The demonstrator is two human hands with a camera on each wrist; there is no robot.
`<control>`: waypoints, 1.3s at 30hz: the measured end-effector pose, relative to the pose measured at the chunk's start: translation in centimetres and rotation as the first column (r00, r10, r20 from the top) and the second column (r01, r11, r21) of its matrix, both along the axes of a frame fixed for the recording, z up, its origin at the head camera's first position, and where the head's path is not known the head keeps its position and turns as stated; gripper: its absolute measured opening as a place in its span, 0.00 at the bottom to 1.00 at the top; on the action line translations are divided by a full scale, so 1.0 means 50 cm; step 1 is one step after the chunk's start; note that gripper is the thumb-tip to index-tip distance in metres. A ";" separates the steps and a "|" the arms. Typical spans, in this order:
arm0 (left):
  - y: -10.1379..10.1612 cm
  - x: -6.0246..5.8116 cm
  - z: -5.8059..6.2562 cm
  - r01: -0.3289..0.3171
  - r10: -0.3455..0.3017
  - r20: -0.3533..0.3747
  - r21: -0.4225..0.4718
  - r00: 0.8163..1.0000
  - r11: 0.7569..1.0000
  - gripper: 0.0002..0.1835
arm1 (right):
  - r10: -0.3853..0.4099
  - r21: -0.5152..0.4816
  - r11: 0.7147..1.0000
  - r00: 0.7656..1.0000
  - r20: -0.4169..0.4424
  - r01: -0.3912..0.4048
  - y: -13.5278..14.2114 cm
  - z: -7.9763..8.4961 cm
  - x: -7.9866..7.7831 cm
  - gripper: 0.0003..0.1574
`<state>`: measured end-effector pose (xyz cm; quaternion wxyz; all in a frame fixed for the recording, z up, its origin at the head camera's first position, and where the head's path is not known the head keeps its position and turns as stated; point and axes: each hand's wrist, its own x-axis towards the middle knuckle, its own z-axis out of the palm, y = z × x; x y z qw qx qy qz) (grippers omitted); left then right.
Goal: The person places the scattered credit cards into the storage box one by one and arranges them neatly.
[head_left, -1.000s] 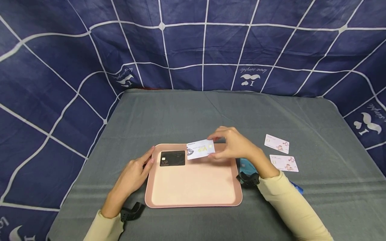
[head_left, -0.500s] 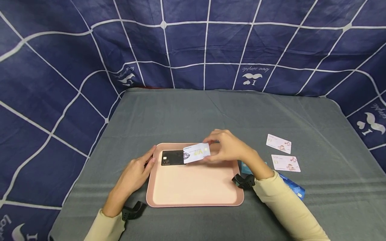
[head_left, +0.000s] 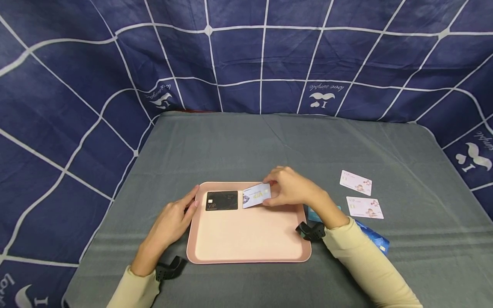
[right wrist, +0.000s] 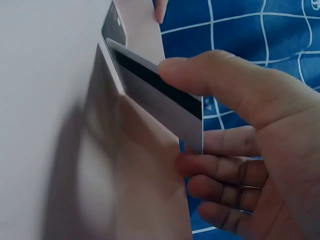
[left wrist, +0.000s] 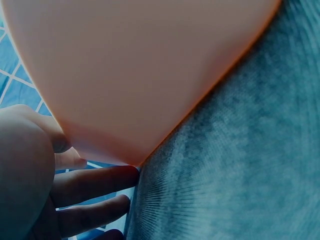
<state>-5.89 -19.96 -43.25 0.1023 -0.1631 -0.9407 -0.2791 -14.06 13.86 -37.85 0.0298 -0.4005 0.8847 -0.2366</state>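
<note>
My right hand (head_left: 291, 188) pinches a white VIP card (head_left: 253, 196) at its right end, over the upper middle of the pink tray (head_left: 250, 239). In the right wrist view the thumb is on the card's back (right wrist: 165, 102), which has a dark stripe; the card slants, its far edge low by the tray floor. Just left of it a black VIP card (head_left: 221, 206) lies flat in the tray's upper left. My left hand (head_left: 173, 222) holds the tray's upper left rim, the thumb at the edge, other fingers extended along the outside in the left wrist view.
Two pink-white VIP cards (head_left: 356, 182) lie on the grey cloth (head_left: 246, 145) to the right. A blue card (head_left: 372, 238) and a teal card (head_left: 313, 215) are partly hidden by the right arm. A blue checked curtain (head_left: 239, 55) rises behind the table.
The white card first moved left, overlapping the black card in view, then shifted back right and lowered into the tray beside it. My left hand stays on the rim.
</note>
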 end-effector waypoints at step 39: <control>0.000 0.001 0.005 -0.002 0.002 0.017 -0.003 1.000 1.000 0.24 | -0.104 0.253 0.964 0.990 0.096 0.077 -0.018 0.008 0.027 0.23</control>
